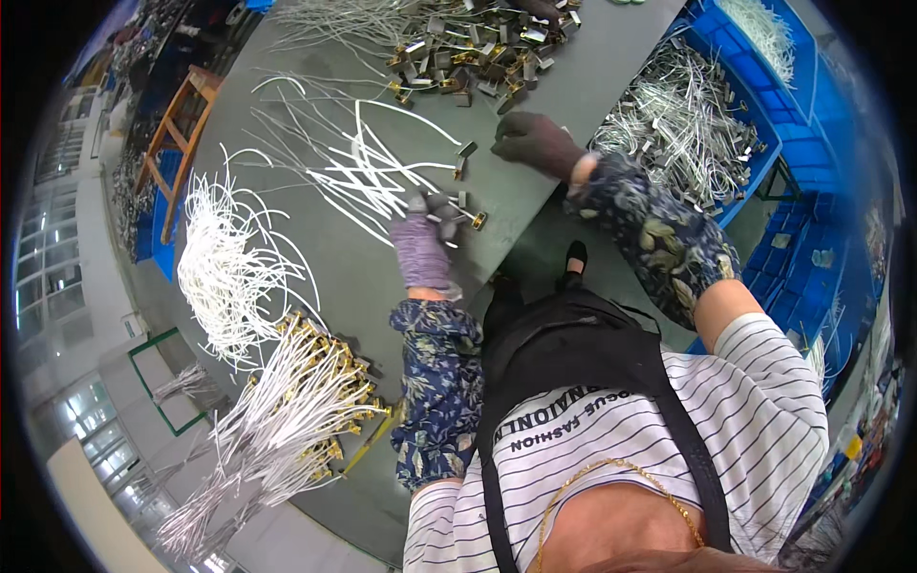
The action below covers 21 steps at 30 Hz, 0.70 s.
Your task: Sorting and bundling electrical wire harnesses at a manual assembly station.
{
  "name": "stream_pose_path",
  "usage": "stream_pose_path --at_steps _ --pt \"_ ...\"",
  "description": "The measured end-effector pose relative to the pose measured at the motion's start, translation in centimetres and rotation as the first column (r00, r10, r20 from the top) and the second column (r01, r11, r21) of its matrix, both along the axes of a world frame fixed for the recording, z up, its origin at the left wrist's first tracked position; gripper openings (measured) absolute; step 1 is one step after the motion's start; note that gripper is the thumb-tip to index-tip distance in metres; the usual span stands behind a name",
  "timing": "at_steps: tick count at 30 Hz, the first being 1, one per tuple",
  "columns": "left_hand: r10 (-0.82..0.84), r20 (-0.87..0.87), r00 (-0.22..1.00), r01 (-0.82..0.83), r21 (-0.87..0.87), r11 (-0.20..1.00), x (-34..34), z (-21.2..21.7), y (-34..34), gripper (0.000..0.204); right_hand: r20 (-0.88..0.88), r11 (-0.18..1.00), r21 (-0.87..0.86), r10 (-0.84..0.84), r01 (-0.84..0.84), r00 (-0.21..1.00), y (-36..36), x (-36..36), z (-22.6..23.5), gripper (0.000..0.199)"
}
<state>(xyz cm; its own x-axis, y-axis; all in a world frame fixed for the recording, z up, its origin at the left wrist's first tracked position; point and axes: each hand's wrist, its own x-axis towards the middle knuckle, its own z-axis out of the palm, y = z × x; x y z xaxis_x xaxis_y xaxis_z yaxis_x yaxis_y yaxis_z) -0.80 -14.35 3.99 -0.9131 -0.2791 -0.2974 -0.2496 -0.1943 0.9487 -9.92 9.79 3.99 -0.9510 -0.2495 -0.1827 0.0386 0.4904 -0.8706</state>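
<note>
My left hand (422, 239), in a purple-grey glove, lies low over the table with its fingers curled on white-sleeved wires (358, 177). Small metal blocks (478, 221) at the wire ends stick out past its fingers. Another metal-ended wire (464, 160) lies just beyond it. To the right, my right hand (537, 143), in a dark glove, hovers by the table's edge with its fingers bent together; whatever may be in them is hidden. Beyond both hands is a heap of grey and brass-coloured metal blocks (468, 57) with thin wires trailing left.
White tubing (224, 277) is piled at the left, with a bundle of brass-ended wires (287, 401) nearer. A blue bin (764, 158) of metal-ended wires stands beside the table's right edge. A wooden frame (177, 143) stands past the left edge. Another dark-gloved hand (537, 10) shows at the far side.
</note>
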Motion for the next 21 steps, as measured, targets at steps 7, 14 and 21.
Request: stream_pose_path --at_steps 7,14,21 --pt "-0.416 -0.081 0.906 0.422 0.105 0.9 1.1 -0.7 10.1 0.033 0.131 0.867 -0.496 0.017 0.05 0.991 5.0 15.4 2.9 0.015" --pt "-0.107 0.103 0.989 0.038 0.524 0.851 -1.7 -1.5 10.7 0.036 0.731 0.901 0.208 -0.402 0.382 0.551 18.9 33.0 -3.4 0.017" --pt "-0.013 -0.143 0.99 0.058 0.321 0.945 -6.4 2.6 6.6 0.038 0.718 0.931 0.168 -0.342 0.325 0.606 22.4 36.1 -6.3 0.02"
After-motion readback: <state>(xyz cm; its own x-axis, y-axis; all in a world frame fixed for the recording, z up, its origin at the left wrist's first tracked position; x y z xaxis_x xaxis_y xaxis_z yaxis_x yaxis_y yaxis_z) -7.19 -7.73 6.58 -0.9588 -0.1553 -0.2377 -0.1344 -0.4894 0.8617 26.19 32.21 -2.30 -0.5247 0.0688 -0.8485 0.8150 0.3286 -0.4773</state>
